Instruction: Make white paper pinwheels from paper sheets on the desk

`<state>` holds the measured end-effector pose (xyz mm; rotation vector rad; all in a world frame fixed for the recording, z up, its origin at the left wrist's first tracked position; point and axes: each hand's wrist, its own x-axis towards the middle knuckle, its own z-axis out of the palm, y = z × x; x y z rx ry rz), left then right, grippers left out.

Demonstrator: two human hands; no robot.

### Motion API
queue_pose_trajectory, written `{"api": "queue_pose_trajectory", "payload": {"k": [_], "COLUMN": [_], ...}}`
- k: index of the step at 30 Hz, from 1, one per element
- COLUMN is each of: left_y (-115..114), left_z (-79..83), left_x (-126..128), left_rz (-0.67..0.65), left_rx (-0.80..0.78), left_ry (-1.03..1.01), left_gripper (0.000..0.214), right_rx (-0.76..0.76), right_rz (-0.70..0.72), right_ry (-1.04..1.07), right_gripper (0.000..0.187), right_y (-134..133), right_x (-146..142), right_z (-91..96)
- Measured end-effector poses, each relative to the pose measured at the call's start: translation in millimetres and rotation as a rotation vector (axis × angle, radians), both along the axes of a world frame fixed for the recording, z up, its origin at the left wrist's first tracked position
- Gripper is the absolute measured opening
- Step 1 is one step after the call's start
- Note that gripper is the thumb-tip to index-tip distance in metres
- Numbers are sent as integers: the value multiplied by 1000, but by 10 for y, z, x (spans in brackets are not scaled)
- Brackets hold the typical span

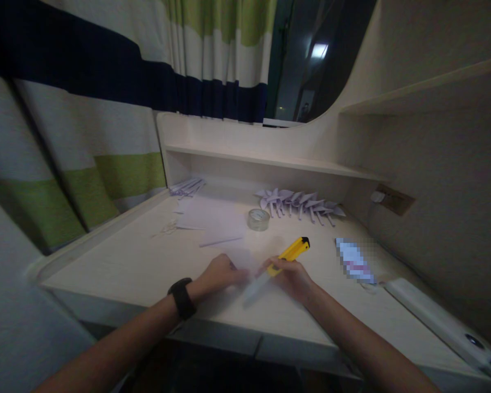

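A yellow utility knife (293,250) with a black end is gripped in my right hand (292,278). Its long pale blade slants down to the left above the desk, blurred. My left hand (222,274), with a black watch on the wrist, has its fingers curled at a small piece of white paper (243,258), seemingly pinching it; its fingertips are partly hidden. Just beyond my hands lie a thin rolled paper stick (221,241) and larger white paper sheets (215,214). A roll of clear tape (258,220) rests flat a little farther back.
Several white paper pinwheels (298,204) lie in a row at the back right. A bundle of paper sticks (187,188) is at the back left, near some pale string (166,229). A phone-like blurred object (355,261) and a long white lamp (433,316) lie on the right.
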<state>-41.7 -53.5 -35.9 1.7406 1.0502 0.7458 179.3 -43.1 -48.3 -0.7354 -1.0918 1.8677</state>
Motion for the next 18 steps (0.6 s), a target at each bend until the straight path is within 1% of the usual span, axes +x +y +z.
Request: {"api": "queue_pose_trajectory", "payload": {"k": [3,5,7,10,12,14,16,18], "left_y": [79,144,211,303,352,393,430,461], "left_z": [-91,-142,-160,-125,-89,-74,-94,-141], "left_x": [99,152,182,191,190,199,219,242], "left_rz": [131,185,216,235,230,224,241,211], "left_rx": [78,80,82,107,125,140,134,77], "left_ry": [94,124,156,200,212,213,204,188], "left_gripper": [24,18,16,18,19,14,7,17], "right_rx": [-13,-6,36,118,145,173,227,293], "right_rz": [-5,-10,-60,-214,-311,-377,-424,-461], "right_ry": [13,9,8,-3,-57,-123,-170,-200], "right_gripper": [22,23,23,22,24,27,30,33], "right_y": [-5,-2,7,24,34,37,35,31], "right_x": [3,33,105,291,442,577,665,690], "right_z": [11,41,96,198,242,253,235,207]}}
